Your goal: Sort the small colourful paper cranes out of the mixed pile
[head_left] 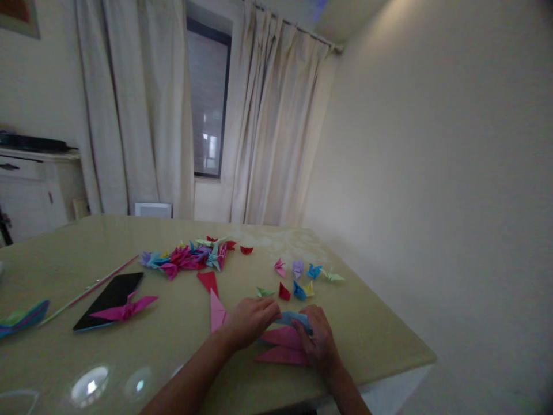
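Between my two hands is a folded piece of light blue paper, held just above the table. My left hand has its fingers closed on the paper's left end. The fingers and thumb of my right hand pinch the right end. Just below lie pink folded paper pieces, partly covered by my right hand. A light pink folded piece and a red one lie left of my left hand. Beyond my hands stand several small paper cranes, among them a red one and a blue one.
A heap of colourful paper cranes lies farther back on the glossy table. To the left are a black flat device with a magenta crane on it, a thin striped strip and stacked coloured paper. A wall borders the right side.
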Motion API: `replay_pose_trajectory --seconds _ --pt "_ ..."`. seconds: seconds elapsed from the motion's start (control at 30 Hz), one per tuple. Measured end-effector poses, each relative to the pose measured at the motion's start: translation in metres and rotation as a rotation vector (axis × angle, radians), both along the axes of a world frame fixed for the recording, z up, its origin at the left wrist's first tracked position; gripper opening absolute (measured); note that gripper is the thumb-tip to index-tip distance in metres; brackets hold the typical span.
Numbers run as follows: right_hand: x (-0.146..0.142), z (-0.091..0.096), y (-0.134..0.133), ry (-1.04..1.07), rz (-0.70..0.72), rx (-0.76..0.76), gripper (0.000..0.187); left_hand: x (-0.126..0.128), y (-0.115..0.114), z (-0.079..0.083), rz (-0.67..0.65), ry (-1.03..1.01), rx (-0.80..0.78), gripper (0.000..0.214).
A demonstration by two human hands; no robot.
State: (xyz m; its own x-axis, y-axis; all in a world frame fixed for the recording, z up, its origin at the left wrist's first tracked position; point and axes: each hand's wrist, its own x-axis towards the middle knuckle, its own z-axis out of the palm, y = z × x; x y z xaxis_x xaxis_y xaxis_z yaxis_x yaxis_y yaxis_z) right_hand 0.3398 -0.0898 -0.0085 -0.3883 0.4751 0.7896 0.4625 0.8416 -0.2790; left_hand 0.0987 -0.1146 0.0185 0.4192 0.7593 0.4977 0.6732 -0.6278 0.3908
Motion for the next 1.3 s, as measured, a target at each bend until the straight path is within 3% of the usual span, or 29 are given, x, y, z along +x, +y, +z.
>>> replay_pose_trajectory --seconds 0.1,0.27,0.37,0.47,0.6,0.83,0.9,1.0,1.1,1.17,1.3 --pt "0.002 0.001 -0.001 0.047 -0.026 -0.016 0.023 -0.011 0.004 0.006 0.203 0.042 0.016 0.026" --pt "0.004 0.001 0.0 0.072 -0.048 -0.054 0.034 -0.056 0.012 0.003 0.864 0.227 -0.114 0.028" --pt "0.003 -0.001 -0.001 0.074 -0.023 -0.091 0.036 -0.078 0.014 -0.007 0.97 0.212 -0.303 0.04" --pt "0.002 -0.002 -0.001 0.071 0.017 -0.124 0.034 -0.086 0.018 -0.014 0.91 0.149 -0.372 0.039" --pt "0.001 -0.005 0.0 0.042 0.027 -0.204 0.015 -0.09 0.026 -0.016 0.848 0.036 -0.379 0.04" --pt "-0.002 -0.006 0.001 0.009 0.006 -0.266 0.02 -0.1 0.031 -0.008 0.695 -0.311 -0.401 0.029" --pt "-0.002 -0.005 0.001 0.012 0.038 -0.272 0.019 -0.096 0.029 -0.004 0.56 -0.515 -0.399 0.037" --pt "-0.001 -0.003 0.001 0.056 0.102 -0.29 0.024 -0.085 0.024 0.004 0.288 -0.991 -0.447 0.059" --pt "0.0 -0.001 0.0 0.088 0.133 -0.336 0.025 -0.071 0.019 0.008 0.155 -1.276 -0.56 0.066" --pt "0.0 -0.001 -0.001 0.061 0.12 -0.36 0.022 -0.061 0.016 0.007 0.099 -1.301 -0.64 0.059" --pt "-0.002 -0.002 0.001 0.011 0.05 -0.371 0.013 -0.039 0.011 0.0 -0.047 -1.154 -0.76 0.042"
